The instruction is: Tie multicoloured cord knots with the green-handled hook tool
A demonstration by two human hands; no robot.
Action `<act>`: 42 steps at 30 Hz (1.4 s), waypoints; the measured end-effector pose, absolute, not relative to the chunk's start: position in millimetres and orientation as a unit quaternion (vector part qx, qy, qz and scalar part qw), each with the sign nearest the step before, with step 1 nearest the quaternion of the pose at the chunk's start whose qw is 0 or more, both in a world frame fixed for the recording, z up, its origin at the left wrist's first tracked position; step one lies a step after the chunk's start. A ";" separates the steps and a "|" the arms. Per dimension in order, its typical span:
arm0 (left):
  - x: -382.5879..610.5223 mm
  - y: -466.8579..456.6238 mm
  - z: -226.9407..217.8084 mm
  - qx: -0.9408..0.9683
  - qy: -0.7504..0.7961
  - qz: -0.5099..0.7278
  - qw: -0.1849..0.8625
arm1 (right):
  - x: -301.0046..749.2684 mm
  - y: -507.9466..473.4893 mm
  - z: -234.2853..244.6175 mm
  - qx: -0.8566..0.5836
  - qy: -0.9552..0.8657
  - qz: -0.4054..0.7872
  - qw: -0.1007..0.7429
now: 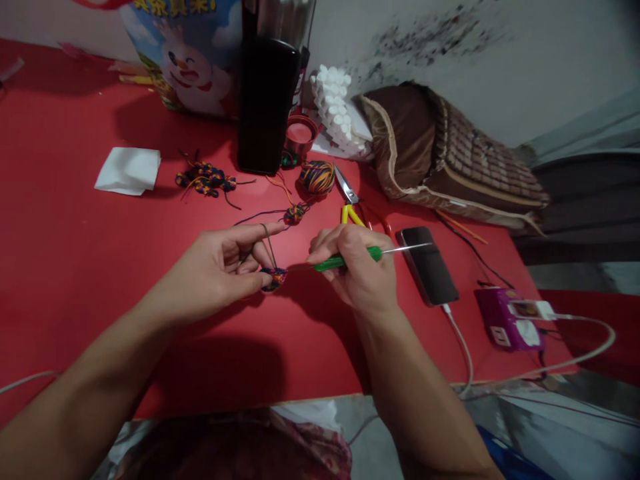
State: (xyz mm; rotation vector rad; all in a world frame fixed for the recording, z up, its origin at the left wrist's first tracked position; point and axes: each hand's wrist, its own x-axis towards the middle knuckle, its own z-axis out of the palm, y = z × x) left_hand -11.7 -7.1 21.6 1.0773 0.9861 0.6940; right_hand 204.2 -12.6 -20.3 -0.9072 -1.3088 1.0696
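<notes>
Between the thumb and fingers of my left hand [215, 267] is a small multicoloured crochet piece [274, 280]. A dark yarn strand runs from it up over my stretched index finger. My right hand [357, 263] grips a crochet hook [333, 262] by its green handle; a thin metal shaft sticks out at each end. The hook's left tip reaches the crochet piece's edge, though its exact contact is too small to tell. Just beyond my hands lie a small bundle of the same yarn [294, 213] and a larger yarn ball [318, 177].
Scissors [350, 197] with yellow and red handles lie past my right hand. Nearby are a charging phone [429, 265], a purple power block [507, 319] and a brown plaid cushion [470, 150]. Further left sit finished crochet pieces [206, 179], a folded white paper [129, 171] and a dark upright phone [267, 107].
</notes>
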 end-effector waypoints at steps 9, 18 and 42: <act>-10.5 -9.4 20.8 0.498 0.469 0.326 0.653 | 199.9 -17.4 -18.0 -0.430 -0.559 0.419 0.571; -6.7 -11.5 16.1 0.458 0.499 0.352 0.646 | 194.2 -25.3 -4.1 -0.424 -0.647 0.331 0.541; -5.3 -9.8 7.8 0.354 0.447 0.448 0.688 | 174.6 -28.5 -19.5 -0.326 -0.846 -0.139 0.399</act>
